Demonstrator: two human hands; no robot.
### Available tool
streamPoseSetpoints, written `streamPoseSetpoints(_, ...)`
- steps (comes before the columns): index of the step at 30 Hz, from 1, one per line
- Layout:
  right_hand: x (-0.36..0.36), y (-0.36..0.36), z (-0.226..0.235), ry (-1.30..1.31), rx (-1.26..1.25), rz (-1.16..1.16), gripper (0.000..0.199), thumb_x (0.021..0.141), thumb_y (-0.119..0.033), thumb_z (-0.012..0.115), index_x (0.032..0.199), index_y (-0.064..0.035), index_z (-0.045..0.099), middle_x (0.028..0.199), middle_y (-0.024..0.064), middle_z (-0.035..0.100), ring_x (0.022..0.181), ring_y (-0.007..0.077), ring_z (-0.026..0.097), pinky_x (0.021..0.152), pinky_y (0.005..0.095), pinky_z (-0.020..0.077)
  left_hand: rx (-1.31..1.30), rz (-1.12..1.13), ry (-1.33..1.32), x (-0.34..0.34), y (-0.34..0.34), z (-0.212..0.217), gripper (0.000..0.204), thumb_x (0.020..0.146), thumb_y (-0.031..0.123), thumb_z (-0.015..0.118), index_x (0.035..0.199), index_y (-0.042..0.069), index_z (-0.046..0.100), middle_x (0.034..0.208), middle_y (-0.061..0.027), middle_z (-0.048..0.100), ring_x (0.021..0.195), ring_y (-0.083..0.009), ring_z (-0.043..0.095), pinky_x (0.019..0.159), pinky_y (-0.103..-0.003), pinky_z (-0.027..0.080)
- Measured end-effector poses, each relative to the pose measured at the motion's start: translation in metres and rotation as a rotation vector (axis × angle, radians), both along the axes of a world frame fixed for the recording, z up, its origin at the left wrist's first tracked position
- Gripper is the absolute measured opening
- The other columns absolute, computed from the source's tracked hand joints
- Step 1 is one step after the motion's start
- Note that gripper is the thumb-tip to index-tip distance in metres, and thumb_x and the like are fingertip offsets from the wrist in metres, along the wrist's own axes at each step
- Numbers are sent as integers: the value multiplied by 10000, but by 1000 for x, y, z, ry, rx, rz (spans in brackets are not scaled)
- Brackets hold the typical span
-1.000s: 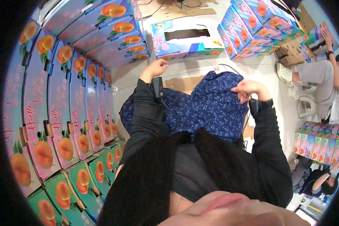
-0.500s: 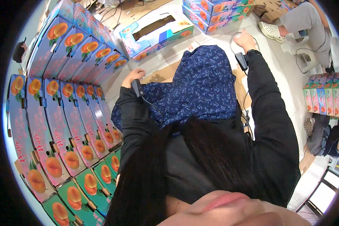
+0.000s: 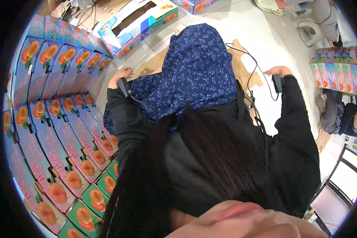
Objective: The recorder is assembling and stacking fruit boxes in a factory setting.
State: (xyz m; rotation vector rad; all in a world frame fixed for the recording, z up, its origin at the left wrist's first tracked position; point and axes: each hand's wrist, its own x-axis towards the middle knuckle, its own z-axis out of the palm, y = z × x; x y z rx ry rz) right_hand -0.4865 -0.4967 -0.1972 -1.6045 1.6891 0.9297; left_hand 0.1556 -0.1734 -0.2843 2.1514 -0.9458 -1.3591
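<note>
My left hand [image 3: 123, 74] hovers beside the dark blue flowered skirt over my lap, its fingers loosely bent and apart with nothing in them. Close to it on the left stand upright fruit-printed cartons [image 3: 59, 75]. Out to the right, my right hand [image 3: 279, 71] is over the pale floor, fingers stretched inward and holding nothing visible. A small black device with a cable sits on each wrist. In front of me lies a fruit-printed carton [image 3: 161, 18] with a long dark opening in its top.
Rows of pink and green cartons [image 3: 73, 180] fill the left side. Flattened cardboard [image 3: 242, 61] lies under me, with black cables beside it. More cartons [image 3: 339, 71] stand at the right, near other people's legs. At the top right is a pale clog [image 3: 269, 5] on someone's foot.
My right hand has drawn back toward me from near the far carton stack. The view has shifted, so the far carton stack now shows only at the top edge. My left hand stays beside the skirt.
</note>
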Motion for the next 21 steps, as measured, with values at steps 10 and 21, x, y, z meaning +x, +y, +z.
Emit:
streamPoseSetpoints(10,-48,94,-116,-228,580,-266,287,734,-213,703,941,-32,620,802,128,639,716,240,624,590,359,516,15,14,16,-3,8,3,439,895,345,513,1123,-29,537,985,-110,631,885,-183,590,796,-299,454)
streamPoseSetpoints(21,-23,116,-23,-142,419,-204,296,794,-261,696,872,23,662,732,173,665,635,208,649,560,296,493,110,31,-30,-9,5,11,427,917,346,496,1208,34,506,1054,-64,613,895,-151,550,780,-266,426)
